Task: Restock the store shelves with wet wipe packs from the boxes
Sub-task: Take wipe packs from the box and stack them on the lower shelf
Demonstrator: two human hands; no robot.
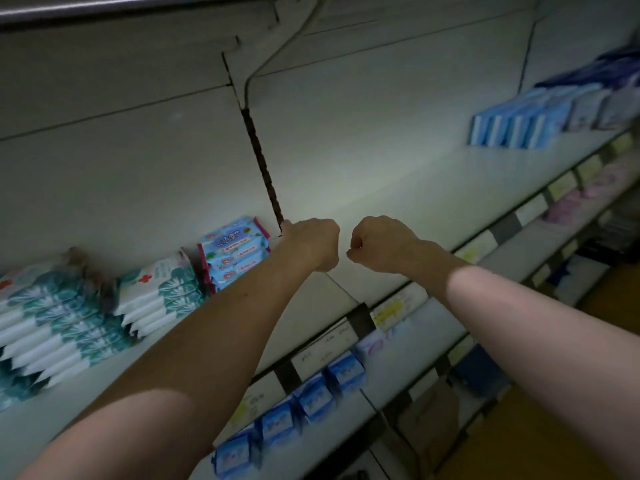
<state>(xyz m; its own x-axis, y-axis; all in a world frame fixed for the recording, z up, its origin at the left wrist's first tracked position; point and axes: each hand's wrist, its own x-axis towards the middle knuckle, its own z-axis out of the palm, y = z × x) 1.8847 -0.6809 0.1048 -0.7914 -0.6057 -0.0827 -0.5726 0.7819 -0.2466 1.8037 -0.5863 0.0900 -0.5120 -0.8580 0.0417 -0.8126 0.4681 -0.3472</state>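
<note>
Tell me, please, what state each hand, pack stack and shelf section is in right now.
left hand: fingers curled, beside the blue packs; whether it grips anything cannot be told.
right hand: curled into a fist, nothing visible in it.
blue packs: stacked flat.
teal packs: stacked in slanting piles.
shelf: bare right of the hands.
lower blue packs: upright in a row.

Left forearm (214, 323) and right forearm (519, 313) are bare, extended forward and upward, converging toward centre. Left hand (311, 242) presents its back to the camera, wrist straight, fingers curled out of sight (whether they grip anything cannot be determined). Right hand (379, 245) sits just beside it, not touching, wrist bent inward, fingers curled into a fist, nothing visible in it.
</note>
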